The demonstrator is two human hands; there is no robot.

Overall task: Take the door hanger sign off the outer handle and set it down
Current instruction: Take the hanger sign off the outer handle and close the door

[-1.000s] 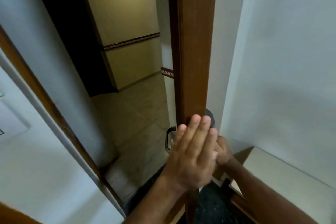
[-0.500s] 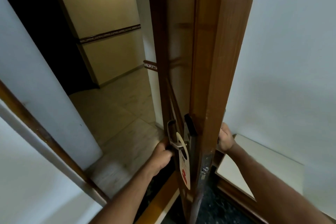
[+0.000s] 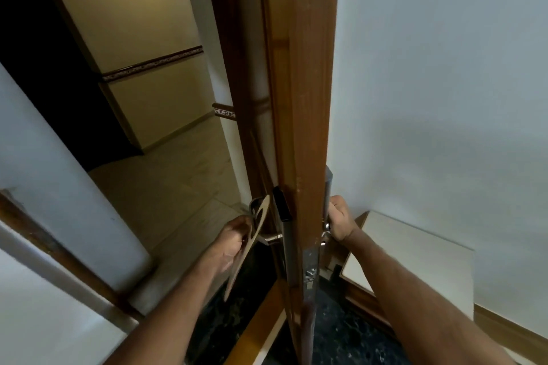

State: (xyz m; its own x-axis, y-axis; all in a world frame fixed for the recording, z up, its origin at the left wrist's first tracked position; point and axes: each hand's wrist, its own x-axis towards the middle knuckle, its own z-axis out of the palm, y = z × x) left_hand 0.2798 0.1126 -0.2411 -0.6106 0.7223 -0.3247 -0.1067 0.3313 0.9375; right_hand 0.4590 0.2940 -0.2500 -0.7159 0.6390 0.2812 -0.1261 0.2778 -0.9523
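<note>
The brown wooden door stands open, edge-on to me. Its metal outer handle sticks out on the left side. The door hanger sign, a thin card seen nearly edge-on, is tilted outward, its hooked top still by the handle's end. My left hand grips the sign's middle from the left. My right hand is closed around the inner handle on the door's right side; that handle is mostly hidden.
A corridor with beige tiled floor and yellow walls lies beyond the doorway. The wooden door frame runs at the left. A low white-topped cabinet sits against the right wall. Dark stone flooring is below.
My left hand moved from the outer handle to the sign and swung it outward and up, away from the door. The view shifted slightly. My right hand stayed on the inner handle.
</note>
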